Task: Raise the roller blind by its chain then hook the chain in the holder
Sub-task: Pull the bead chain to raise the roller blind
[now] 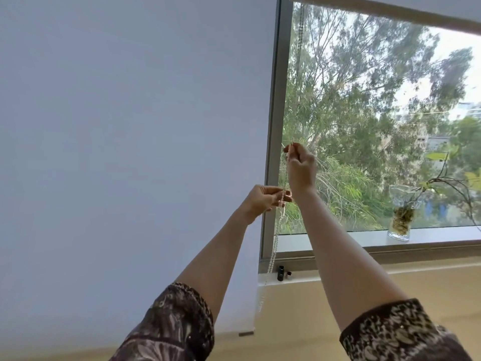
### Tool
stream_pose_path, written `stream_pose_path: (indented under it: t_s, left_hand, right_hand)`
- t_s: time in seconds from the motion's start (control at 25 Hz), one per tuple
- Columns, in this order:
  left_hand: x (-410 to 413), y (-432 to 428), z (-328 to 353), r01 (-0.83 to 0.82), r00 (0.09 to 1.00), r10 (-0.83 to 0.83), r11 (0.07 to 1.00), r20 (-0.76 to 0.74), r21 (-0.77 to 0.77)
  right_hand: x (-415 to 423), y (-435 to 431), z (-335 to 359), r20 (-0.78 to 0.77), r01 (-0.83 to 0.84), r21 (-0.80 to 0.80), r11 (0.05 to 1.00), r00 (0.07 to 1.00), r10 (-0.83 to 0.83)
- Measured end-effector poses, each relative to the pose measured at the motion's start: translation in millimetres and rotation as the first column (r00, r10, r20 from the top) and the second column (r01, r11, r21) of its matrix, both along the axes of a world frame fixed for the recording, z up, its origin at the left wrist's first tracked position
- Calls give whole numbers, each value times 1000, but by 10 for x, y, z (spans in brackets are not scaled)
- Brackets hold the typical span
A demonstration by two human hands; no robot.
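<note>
A beaded chain [273,246] hangs along the grey window frame [276,105], from the top of the right window down to the sill. My right hand [301,170] is raised and pinches the chain between thumb and fingers. Lower and to the left, my left hand [264,200] grips the same chain. The right roller blind [406,11] is rolled up near the top, so the pane shows trees. The left roller blind [130,126] hangs fully down, with its bottom bar below the sill. I cannot make out a chain holder.
A glass vase [400,220] with a trailing plant stands on the window sill [338,241] at the right. A small black bottle [280,273] sits on the inner ledge near the chain's lower end. A beige wall lies below the window.
</note>
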State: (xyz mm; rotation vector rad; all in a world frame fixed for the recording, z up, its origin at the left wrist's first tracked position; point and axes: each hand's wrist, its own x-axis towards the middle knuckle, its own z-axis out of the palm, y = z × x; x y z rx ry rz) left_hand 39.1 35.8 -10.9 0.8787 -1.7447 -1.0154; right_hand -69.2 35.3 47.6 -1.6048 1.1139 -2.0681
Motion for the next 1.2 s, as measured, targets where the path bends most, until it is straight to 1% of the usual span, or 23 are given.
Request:
stream_pose_path:
  t_s: [0.08, 0.2, 0.28, 0.32, 0.36, 0.4, 0.44, 0.48, 0.6, 0.68, 0.72, 0.8, 0.88, 0.96, 1.08, 1.2]
  left_hand:
    - [174, 21, 0, -79, 996, 81, 995, -24, 52]
    - [328, 140, 65, -202, 962, 210, 977, -176, 65]
    - [334, 244, 136, -297, 894, 284, 955, -348, 18]
    - [310, 296, 160, -370, 846, 325, 929, -424, -26]
    - [273, 355, 181, -456, 806, 366, 885, -465, -93]
    - [229, 432, 201, -529, 788, 403, 830, -465, -178]
    - [180, 531, 219, -565, 792, 422, 781, -442, -267]
    - [126, 645, 228, -567, 809, 425, 746, -406, -348]
    - [-48, 945, 230, -494, 869, 416, 712, -268, -499]
    - [-134, 1060, 210, -461, 876, 455, 689, -161, -559]
    - [-168, 1095, 200, -463, 864, 488, 680, -119, -569]
    - [-214, 1156, 200, -499, 828, 556, 673, -71, -547]
    - [-225, 1199, 213, -567, 786, 613, 661, -82, -491]
    - [-222, 1208, 208, -601, 768, 637, 675, -74, -428]
    - [-251, 1217, 219, -563, 811, 582, 748, -62, -352]
    - [-378, 1265, 282, -517, 856, 496, 820, -146, -246]
  right_hand:
    - [13, 77, -94, 27, 12, 14, 1000, 1000, -13]
    - [19, 176, -386, 24, 48, 64, 997, 998, -50]
    - [33, 241, -612, 10, 84, 82, 993, 996, -85]
    - [46, 279, -707, 6, 106, 87, 991, 994, -107]
    - [67, 336, -780, 3, 126, 89, 988, 992, -127]
    - [100, 393, -835, 2, 154, 87, 984, 988, -154]
    - [133, 452, -870, 1, 185, 87, 979, 983, -186]
    - [169, 519, -892, 6, 213, 89, 973, 977, -214]
    - [265, 692, -888, 29, 275, 90, 957, 960, -279]
    - [316, 816, -867, 48, 279, 99, 955, 957, -285]
    - [332, 862, -859, 54, 271, 112, 956, 959, -278]
    - [359, 951, -887, 67, 265, 141, 954, 959, -277]
    - [363, 1021, -991, 54, 263, 140, 955, 961, -272]
    - [347, 1103, -1113, 45, 256, 149, 955, 963, -265]
    - [292, 1244, -1274, 30, 259, 167, 951, 963, -267]
    - [203, 1372, -1432, 11, 213, 177, 961, 976, -219]
